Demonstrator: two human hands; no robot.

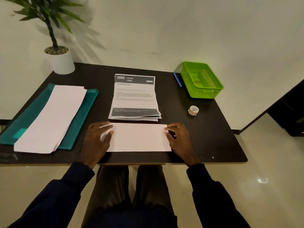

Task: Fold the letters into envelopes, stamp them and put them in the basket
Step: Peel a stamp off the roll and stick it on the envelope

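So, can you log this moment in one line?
left hand: flat on envelope | right hand: at its right edge | letters: stacked behind
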